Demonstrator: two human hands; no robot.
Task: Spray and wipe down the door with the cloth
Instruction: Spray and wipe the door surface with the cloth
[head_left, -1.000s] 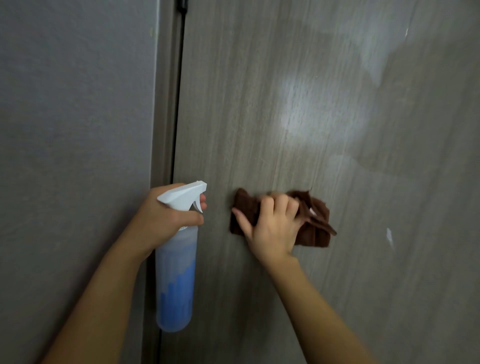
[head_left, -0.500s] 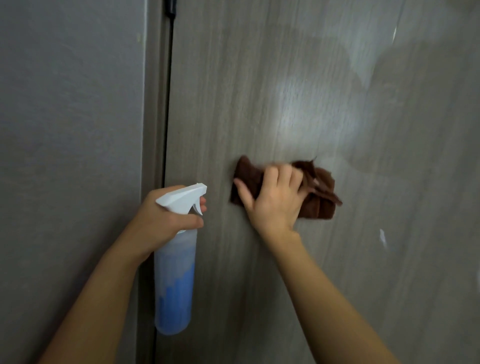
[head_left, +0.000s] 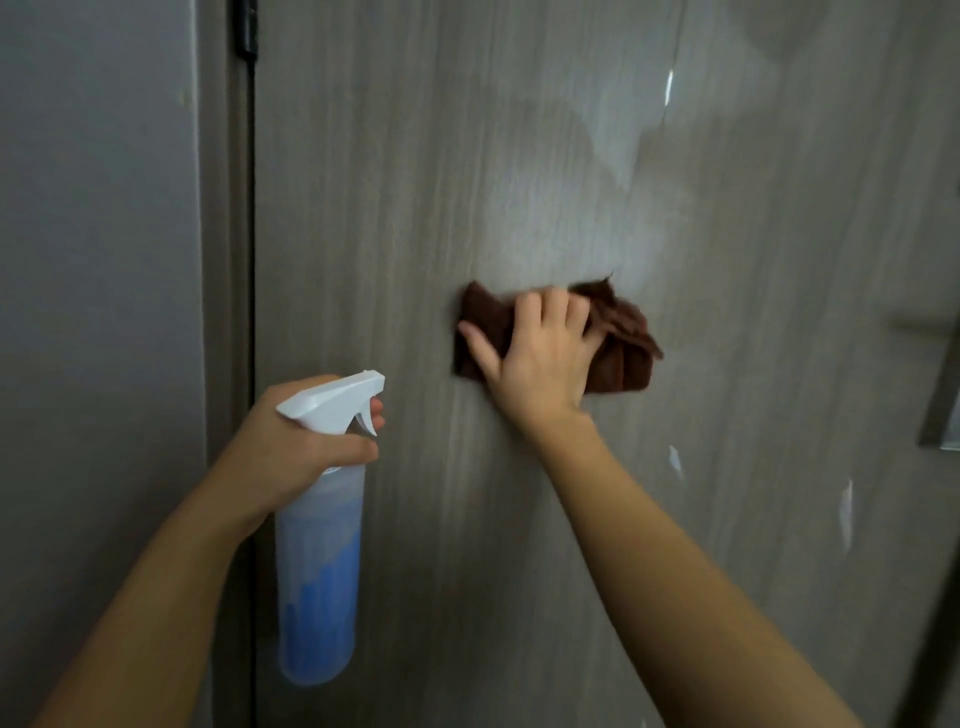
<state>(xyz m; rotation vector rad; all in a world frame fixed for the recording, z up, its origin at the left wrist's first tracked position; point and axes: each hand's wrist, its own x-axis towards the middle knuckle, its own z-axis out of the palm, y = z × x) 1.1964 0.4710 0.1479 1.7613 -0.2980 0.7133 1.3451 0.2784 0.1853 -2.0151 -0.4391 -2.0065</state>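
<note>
With your right hand (head_left: 537, 364) spread flat on the brown cloth (head_left: 621, 340) mid-door (head_left: 415, 208), press evenly through overlapping strokes, while your left hand (head_left: 291, 441) grips the spray bottle (head_left: 319, 571) clear.

**Legible text: none**

Nothing is showing readable print. The spray bottle (head_left: 318, 582) is presenting a bare, unlabelled side; the door (head_left: 519, 156) and the brown cloth (head_left: 623, 343) are carrying no lettering, numbers or signs.
</note>
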